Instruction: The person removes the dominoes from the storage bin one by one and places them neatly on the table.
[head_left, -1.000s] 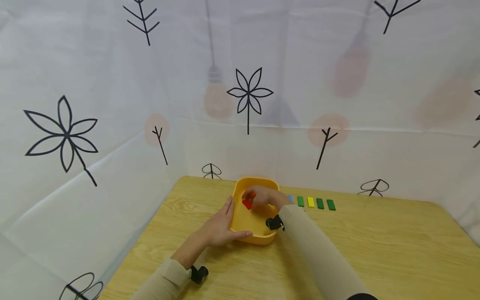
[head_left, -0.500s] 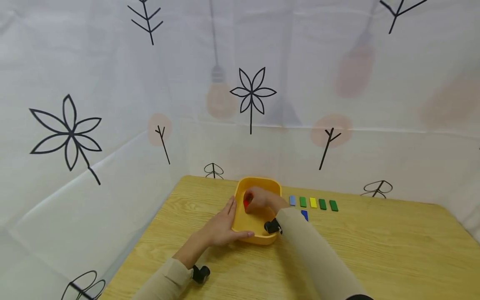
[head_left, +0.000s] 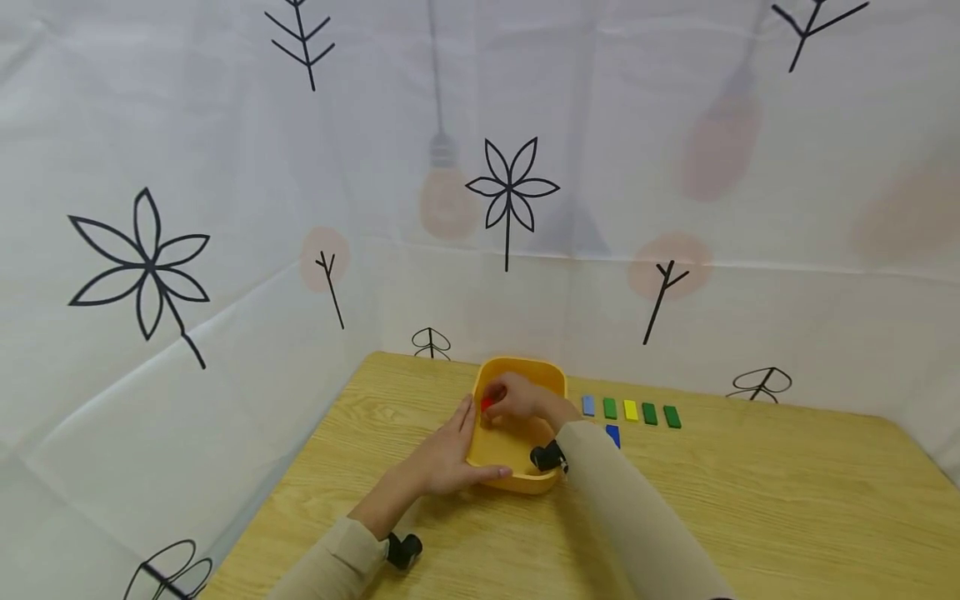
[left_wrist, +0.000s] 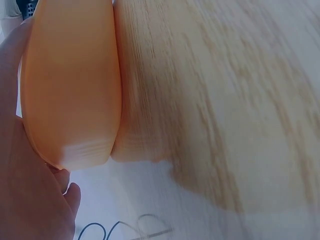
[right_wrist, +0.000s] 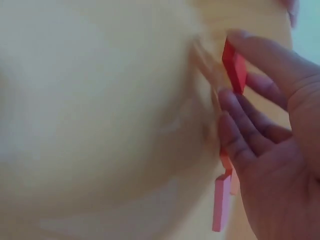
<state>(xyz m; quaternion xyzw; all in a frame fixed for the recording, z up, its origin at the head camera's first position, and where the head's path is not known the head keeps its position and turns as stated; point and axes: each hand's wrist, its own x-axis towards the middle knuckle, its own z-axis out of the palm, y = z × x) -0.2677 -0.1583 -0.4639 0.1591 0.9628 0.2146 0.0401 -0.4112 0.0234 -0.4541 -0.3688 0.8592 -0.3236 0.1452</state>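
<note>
My right hand (head_left: 519, 397) is down inside a yellow-orange plastic bin (head_left: 522, 362), near its left wall. Thumb and fingertips pinch a small flat red block (right_wrist: 235, 65); in the head view only a bit of red shows by the fingers. Below those fingers in the right wrist view are a pink block (right_wrist: 220, 202) and an orange block (right_wrist: 225, 161), partly covered by the hand. My left hand (head_left: 446, 457) rests against the bin's left side, fingers straight along the rim and thumb extended over the near edge. Orange bin wall (left_wrist: 75, 85) fills much of the left wrist view.
Right of the bin, a row of flat blocks lies on the wooden table (head_left: 750, 492): light blue (head_left: 588, 406), green (head_left: 610, 408), yellow (head_left: 631, 410) and two dark green. A dark blue block (head_left: 613, 435) sits nearer, beside the right sleeve. A printed white curtain (head_left: 420, 283) hangs behind.
My right hand has shifted slightly left inside the bin with the red block. The dark blue block has come into sight beside the sleeve. My left hand stays on the bin.
</note>
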